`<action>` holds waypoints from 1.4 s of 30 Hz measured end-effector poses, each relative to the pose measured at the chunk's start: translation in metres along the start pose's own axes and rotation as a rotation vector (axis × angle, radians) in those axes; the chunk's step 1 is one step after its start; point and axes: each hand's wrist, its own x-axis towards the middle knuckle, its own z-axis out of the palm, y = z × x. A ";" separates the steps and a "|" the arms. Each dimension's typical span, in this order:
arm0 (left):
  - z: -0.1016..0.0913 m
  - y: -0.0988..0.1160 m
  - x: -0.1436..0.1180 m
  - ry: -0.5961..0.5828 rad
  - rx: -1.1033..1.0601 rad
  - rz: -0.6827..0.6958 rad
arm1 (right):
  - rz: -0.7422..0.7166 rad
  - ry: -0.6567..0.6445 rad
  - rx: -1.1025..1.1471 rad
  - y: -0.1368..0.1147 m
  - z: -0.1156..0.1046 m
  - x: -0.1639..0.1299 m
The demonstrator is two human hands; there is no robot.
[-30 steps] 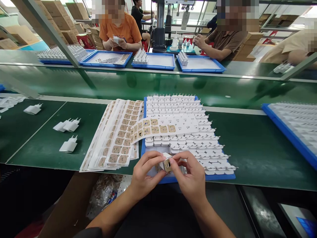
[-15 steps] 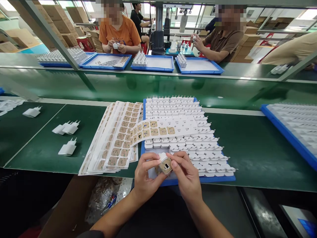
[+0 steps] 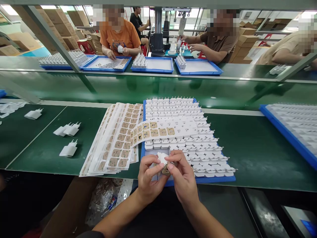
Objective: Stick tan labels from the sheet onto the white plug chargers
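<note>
Between my two hands is a white plug charger (image 3: 161,157) with a tan sticker on its end face, partly covered by fingers. My left hand (image 3: 151,175) grips its left side, fingers and thumb closed round it. From the right, my right hand (image 3: 184,177) pinches it, with thumb and fingertips at the tan face. Just beyond, a blue tray (image 3: 215,179) holds rows of white chargers (image 3: 210,158) with pins. Across them lies a sticker sheet (image 3: 160,130), part peeled bare. More sheets of tan stickers (image 3: 111,142) are stacked left of the tray.
Several loose chargers (image 3: 68,149) lie on the green bench (image 3: 39,152) at left. Another filled blue tray (image 3: 284,132) stands at right. Across a green divider (image 3: 119,87), co-workers sit behind blue trays (image 3: 158,64). A clear plastic bag (image 3: 102,200) lies below the bench edge.
The charger in my hands has tilted, so its tan face now points more downward and shows less. Both hands stay close together over the tray's front edge.
</note>
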 end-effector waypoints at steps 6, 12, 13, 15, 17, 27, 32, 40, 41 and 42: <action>0.000 0.000 -0.002 0.013 0.029 0.023 | 0.022 0.014 0.041 0.000 0.000 -0.003; -0.002 0.000 -0.002 0.014 0.012 0.060 | 0.053 -0.026 0.110 0.001 -0.001 -0.005; -0.002 0.000 -0.002 0.017 -0.001 0.060 | 0.063 -0.036 0.118 0.002 -0.002 -0.005; -0.003 0.000 -0.001 0.014 -0.039 0.041 | 0.081 -0.062 0.115 0.002 -0.006 -0.005; -0.005 -0.002 -0.001 -0.011 -0.088 -0.001 | 0.086 -0.114 0.083 0.000 -0.011 -0.004; -0.014 0.005 0.000 -0.138 -0.122 -0.102 | -0.460 -0.249 -0.566 -0.024 -0.028 0.015; -0.017 -0.007 -0.006 -0.187 -0.198 -0.339 | -0.586 -0.374 -0.526 -0.024 -0.035 0.004; -0.073 -0.039 -0.015 -0.083 -0.046 -0.505 | -0.608 -0.245 -1.109 -0.009 -0.045 0.019; -0.086 -0.046 -0.016 -0.036 0.031 -0.499 | -0.653 -0.266 -1.186 -0.007 -0.047 0.022; -0.099 -0.054 -0.017 0.017 0.126 -0.505 | -0.701 -0.295 -1.231 -0.006 -0.048 0.026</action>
